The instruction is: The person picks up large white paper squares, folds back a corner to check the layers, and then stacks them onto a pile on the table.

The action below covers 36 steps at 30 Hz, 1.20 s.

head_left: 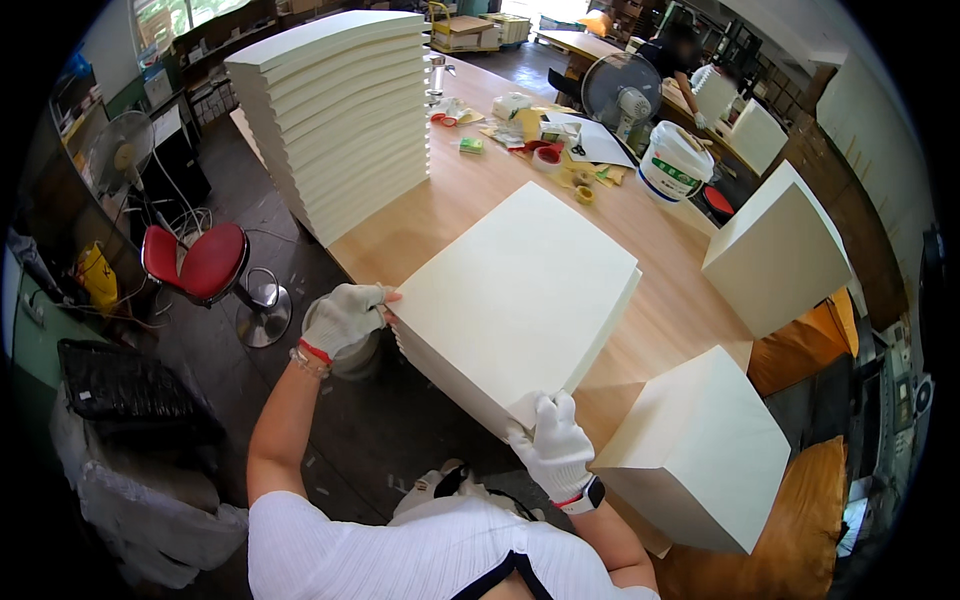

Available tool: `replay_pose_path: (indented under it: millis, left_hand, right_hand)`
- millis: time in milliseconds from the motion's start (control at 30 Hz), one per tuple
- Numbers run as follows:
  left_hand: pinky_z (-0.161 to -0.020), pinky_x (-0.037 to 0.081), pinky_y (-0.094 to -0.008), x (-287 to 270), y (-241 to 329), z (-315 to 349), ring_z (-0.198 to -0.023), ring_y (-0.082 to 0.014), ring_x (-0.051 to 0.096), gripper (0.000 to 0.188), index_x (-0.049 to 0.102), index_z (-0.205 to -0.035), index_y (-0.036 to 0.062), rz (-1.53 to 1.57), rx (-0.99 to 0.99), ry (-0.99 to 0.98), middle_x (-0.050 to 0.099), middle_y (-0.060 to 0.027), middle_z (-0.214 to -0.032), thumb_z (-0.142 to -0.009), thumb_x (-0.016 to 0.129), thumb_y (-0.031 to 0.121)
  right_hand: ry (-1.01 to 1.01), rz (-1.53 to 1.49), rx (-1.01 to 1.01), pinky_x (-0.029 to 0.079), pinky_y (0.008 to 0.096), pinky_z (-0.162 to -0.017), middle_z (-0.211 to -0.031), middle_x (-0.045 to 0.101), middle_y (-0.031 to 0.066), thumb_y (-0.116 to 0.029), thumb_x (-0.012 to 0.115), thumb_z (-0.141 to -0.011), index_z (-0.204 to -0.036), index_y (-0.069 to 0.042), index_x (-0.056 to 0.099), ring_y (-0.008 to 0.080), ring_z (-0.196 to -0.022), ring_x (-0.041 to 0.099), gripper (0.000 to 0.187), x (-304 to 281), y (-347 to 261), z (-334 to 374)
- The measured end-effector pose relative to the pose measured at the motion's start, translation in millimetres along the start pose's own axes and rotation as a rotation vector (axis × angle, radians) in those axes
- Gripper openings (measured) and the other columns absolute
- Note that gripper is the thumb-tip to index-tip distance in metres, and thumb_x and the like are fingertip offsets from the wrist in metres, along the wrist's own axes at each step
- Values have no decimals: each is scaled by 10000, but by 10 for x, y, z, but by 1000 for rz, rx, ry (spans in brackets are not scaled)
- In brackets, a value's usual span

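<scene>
A thick stack of cream-white paper (pixel 520 290) lies on the wooden table directly in front of me, its sides slightly stepped. At its left corner my left hand (pixel 346 318), in a white knit glove with a red cuff, pinches the edge; bare fingertips show at the glove's end. My right hand (pixel 555 447), gloved the same way and with a watch at the wrist, grips the near corner with bent fingers. The thumb's exact hold there is partly hidden. Close to the right hand stands another white paper stack (pixel 700 450).
A tall paper pile (pixel 345 120) rises at the far left of the table (pixel 465 210). Scissors, tape rolls (pixel 584 194), a white bucket (pixel 675 160) and a fan (pixel 622 92) are at the back. One more stack (pixel 780 255) stands right. Left is a red stool (pixel 212 262). A co-worker (pixel 672 60) works beyond.
</scene>
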<state>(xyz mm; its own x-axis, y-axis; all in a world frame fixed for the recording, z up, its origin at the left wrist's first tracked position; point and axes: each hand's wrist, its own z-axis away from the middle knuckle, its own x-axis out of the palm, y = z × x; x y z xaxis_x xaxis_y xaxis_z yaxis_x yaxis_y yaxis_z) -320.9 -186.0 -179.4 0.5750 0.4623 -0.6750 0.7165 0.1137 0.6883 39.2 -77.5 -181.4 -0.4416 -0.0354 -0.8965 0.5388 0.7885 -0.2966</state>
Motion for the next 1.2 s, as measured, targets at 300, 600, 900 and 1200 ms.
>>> replay_pose_path:
  millis: [300, 600, 900, 1200]
  left_hand:
    - [-1027, 479, -435, 65, 194, 99, -1290, -359, 553, 531, 668, -1215, 60, -420, 182, 39, 597, -173, -1394, -719, 837, 148]
    - [-1170, 361, -498, 498, 841, -102, -1431, -414, 417, 637, 600, -1337, 33, -219, 131, -79, 460, -227, -1536, -772, 834, 212]
    - [-1207, 208, -626, 1505, 1599, 67, -1486, -428, 333, 790, 511, -1460, 58, -673, 349, -311, 418, -186, -1583, -826, 751, 463]
    - [-1220, 242, -580, 1345, 1797, 155, -1515, -429, 280, 767, 514, -1460, 61, -710, 338, -417, 399, -177, -1602, -850, 727, 475]
  right_hand:
    - [-39, 11, 8, 601, 429, -619, -1373, 551, 281, -330, 774, -853, -1388, -54, 504, 360, -781, 728, 660, -73, 25, 225]
    - [432, -249, -23, 569, 416, -848, -1097, 708, 186, -81, 747, -887, -1212, 17, 629, 342, -957, 699, 360, -1384, 750, 1140]
    - [739, 351, 639, 437, 494, -1068, -1161, 694, 177, -43, 636, -935, -1104, 3, 663, 354, -1116, 643, 178, -1819, 2109, 2827]
    - [901, 108, 658, 489, 462, -965, -1071, 695, 181, -40, 638, -926, -1049, 18, 676, 347, -1038, 651, 141, -2039, 2227, 3040]
